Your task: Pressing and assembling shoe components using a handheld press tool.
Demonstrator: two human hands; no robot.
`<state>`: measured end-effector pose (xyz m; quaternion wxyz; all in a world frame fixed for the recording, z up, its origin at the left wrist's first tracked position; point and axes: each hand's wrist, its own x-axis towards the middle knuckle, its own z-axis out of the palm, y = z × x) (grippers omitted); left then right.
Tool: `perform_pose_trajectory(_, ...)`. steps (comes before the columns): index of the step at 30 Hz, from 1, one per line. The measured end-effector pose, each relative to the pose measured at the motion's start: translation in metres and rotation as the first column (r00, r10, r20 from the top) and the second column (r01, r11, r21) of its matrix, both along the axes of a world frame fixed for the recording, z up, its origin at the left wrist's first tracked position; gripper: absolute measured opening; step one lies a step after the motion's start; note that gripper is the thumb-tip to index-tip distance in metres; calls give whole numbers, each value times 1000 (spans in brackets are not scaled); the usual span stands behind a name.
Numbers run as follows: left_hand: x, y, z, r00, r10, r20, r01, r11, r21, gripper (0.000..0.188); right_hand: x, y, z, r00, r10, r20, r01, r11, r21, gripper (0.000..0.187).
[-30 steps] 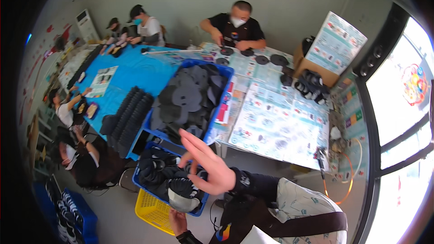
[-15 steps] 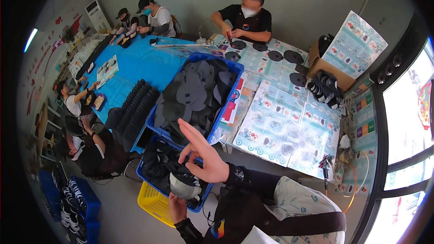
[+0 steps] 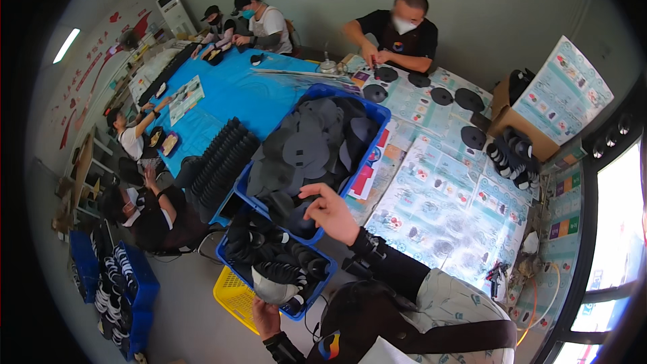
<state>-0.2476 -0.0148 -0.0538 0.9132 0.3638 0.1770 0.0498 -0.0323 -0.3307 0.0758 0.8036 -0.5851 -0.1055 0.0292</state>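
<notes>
My left hand grips the lower edge of a grey, rounded cup-shaped piece, beside a lower blue crate. Several black curved padded pieces are stacked in that crate, right behind the grey one. Over the near edge of a larger blue crate, my right hand reaches with its fingers apart and loosely bent, holding nothing. Dark grey flat rounded sheets fill this crate in a heap. Whether my right fingertips touch the sheets, I cannot tell.
Under the lower crate sits a yellow basket. Black nested pieces stand on the blue table. On the paper-covered table, a co-worker handles black ovals. Other people work at the left; blue crates stand there.
My right hand has lowered from above the grey piece towards the larger crate's near edge, its fingers less raised. My left hand keeps the grey piece. The whole view has shifted.
</notes>
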Motion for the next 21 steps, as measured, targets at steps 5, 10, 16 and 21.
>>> perform_pose_trajectory(5, 16, 15, 2, 998, -62, -19, 61, 997, -39, 14, 40, -5, -25, 971, -184, -151, 193, 980, 46, 38)
perform_pose_trajectory(10, 29, 48, 3, 990, -139, 32, 140, 990, -32, 21, 73, 7, -21, 937, -304, -170, 302, 952, -37, 35)
perform_pose_trajectory(16, 40, 94, -6, 995, -100, 7, 100, 994, -36, 7, 161, -11, -18, 794, -546, 267, 595, 612, -521, 22)
perform_pose_trajectory(21, 46, 107, -7, 999, -45, -13, 45, 999, 0, 7, 286, -34, -13, 675, -570, 469, 672, 210, -710, 28)
